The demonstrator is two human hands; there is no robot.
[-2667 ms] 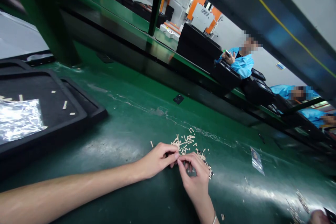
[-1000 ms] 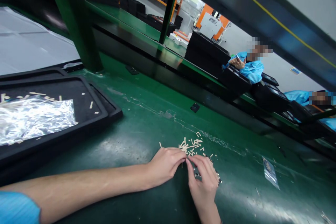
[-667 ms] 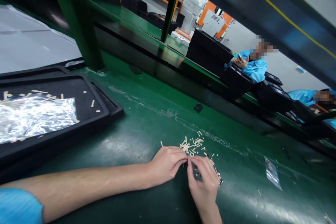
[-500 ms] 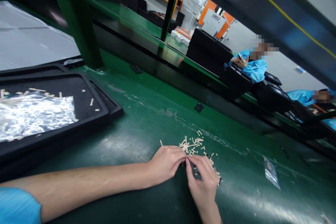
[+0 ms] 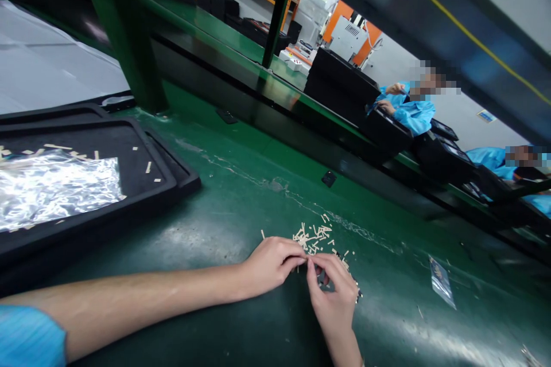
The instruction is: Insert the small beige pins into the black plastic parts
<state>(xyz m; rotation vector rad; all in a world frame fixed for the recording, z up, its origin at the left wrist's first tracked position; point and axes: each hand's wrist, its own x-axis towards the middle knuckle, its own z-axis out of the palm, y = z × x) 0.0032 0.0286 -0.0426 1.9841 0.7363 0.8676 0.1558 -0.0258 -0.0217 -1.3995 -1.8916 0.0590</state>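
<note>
Left hand [image 5: 271, 266] meets right hand [image 5: 333, 304] by pale sticks [image 5: 310, 235]

Head-worn view, looking down, left hand [image 5: 271, 265], right hand [image 5: 332, 298]

No writing can be read in this view. The small blue sign [image 5: 486, 116] on the wall and the print on the clear plastic packet [image 5: 441, 282] are too small and blurred to be made out.

And there, the left hand [image 5: 271, 266] and right hand [image 5: 333, 301] met fingertip to fingertip over something too small to make out, right beside a scatter of pale sticks [image 5: 312, 238] on the green tabletop [image 5: 241, 200], a black tray [image 5: 94, 225] well off to the left!
</note>
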